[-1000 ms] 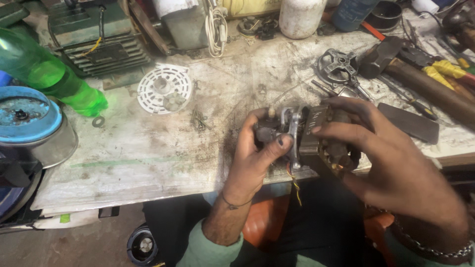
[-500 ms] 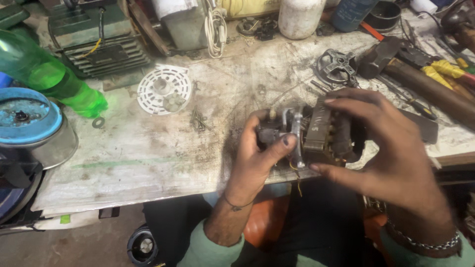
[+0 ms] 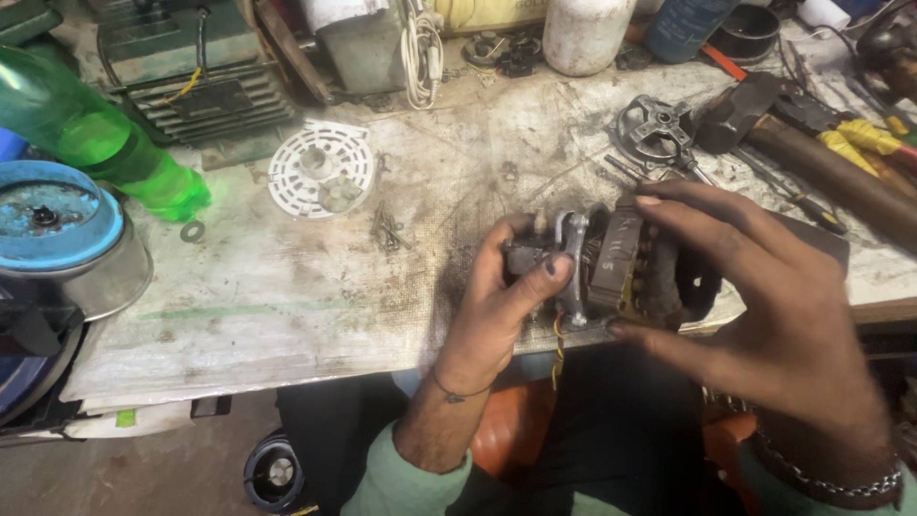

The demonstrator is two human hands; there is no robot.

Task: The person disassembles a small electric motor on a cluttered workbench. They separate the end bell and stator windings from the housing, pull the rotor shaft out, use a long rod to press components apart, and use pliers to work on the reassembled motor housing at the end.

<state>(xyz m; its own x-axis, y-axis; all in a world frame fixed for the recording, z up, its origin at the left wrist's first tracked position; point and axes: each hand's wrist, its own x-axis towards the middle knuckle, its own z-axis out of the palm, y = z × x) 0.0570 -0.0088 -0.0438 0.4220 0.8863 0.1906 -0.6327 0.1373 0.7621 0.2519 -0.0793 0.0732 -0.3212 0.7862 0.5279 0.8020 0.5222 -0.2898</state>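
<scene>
I hold a small electric motor (image 3: 611, 263) with a grey metal bracket and copper windings just above the front edge of the dirty workbench (image 3: 287, 287). My left hand (image 3: 501, 306) grips its left end, thumb across the bracket. My right hand (image 3: 755, 306) wraps over its right side, fingers spread along the top and bottom. Thin yellow and red wires (image 3: 558, 344) dangle from under the motor.
A white round plastic grille (image 3: 320, 172) and a few loose screws (image 3: 387, 229) lie on the bench. A green bottle (image 3: 95, 143) and a blue-topped round part (image 3: 53, 215) are at left. A metal end cap (image 3: 659, 129), hammer (image 3: 764, 119) and other tools lie at right.
Both hands have turned the motor slightly and my right hand has shifted its fingers along the motor's body. The bench items have not moved.
</scene>
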